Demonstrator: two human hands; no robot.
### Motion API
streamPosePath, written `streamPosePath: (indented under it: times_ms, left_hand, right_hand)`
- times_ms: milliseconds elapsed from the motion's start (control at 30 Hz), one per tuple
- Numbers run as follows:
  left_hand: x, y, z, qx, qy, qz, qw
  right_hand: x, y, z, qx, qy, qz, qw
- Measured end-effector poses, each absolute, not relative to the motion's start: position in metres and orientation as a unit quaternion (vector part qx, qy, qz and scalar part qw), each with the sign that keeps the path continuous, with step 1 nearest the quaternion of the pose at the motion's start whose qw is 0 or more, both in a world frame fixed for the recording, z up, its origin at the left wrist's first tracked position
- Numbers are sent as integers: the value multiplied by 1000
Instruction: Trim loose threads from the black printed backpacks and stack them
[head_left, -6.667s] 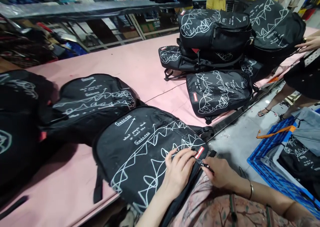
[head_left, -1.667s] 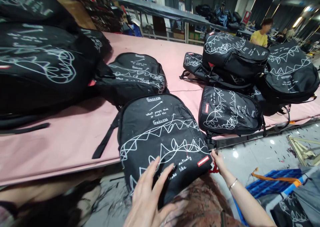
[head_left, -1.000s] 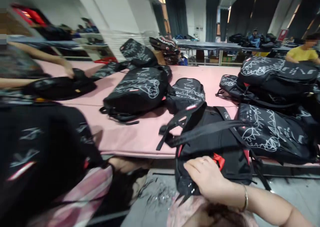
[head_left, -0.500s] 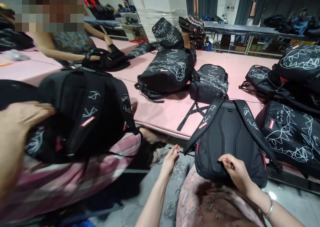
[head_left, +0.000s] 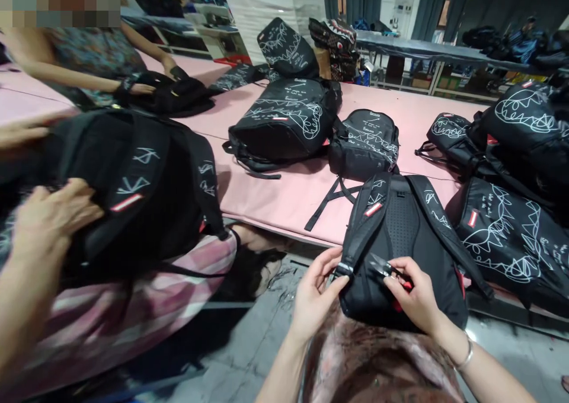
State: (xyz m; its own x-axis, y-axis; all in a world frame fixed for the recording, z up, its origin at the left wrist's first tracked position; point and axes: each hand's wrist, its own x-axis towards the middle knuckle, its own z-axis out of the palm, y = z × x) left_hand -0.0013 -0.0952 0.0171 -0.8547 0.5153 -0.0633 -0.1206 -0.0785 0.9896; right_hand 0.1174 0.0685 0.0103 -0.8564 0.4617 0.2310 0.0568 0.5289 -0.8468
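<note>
A black backpack [head_left: 402, 237] leans on my lap against the table edge, its padded back and two shoulder straps facing me. My left hand [head_left: 317, 287] pinches the lower end of the left shoulder strap [head_left: 355, 237], near its buckle. In my right hand [head_left: 413, 290] is a pair of thread snips [head_left: 381, 265], with metal blades and a bit of red at the handle. The blades point left towards the strap, above the back panel. A red patch shows low on the bag beside my right fingers.
Several black backpacks with white scribble prints [head_left: 284, 118] lie on the pink table [head_left: 267, 195]. More are piled at the right [head_left: 502, 231]. On the left, a co-worker's hands hold another black backpack [head_left: 137, 201]; a second person handles a black bag [head_left: 166, 92] across the table.
My left hand has moved from beside the bag onto the strap end and closed on it. The snips in my right hand now show clearly. The co-worker's hand at left has shifted lower.
</note>
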Motion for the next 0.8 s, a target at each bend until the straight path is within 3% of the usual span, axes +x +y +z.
streamPosePath:
  times_ms: [167, 367, 700, 800]
  left_hand:
    - [13, -83, 17, 149, 656, 713, 198]
    - [14, -83, 18, 165, 652, 710, 209]
    - [15, -82, 16, 158, 646, 715, 218]
    - [12, -83, 16, 140, 643, 721, 218]
  right_hand:
    - [113, 80, 17, -42, -891, 362, 270]
    - [105, 89, 21, 36, -914, 318, 248]
    - [94, 88, 25, 66, -921, 330, 197]
    - [94, 88, 28, 29, -898, 398, 186]
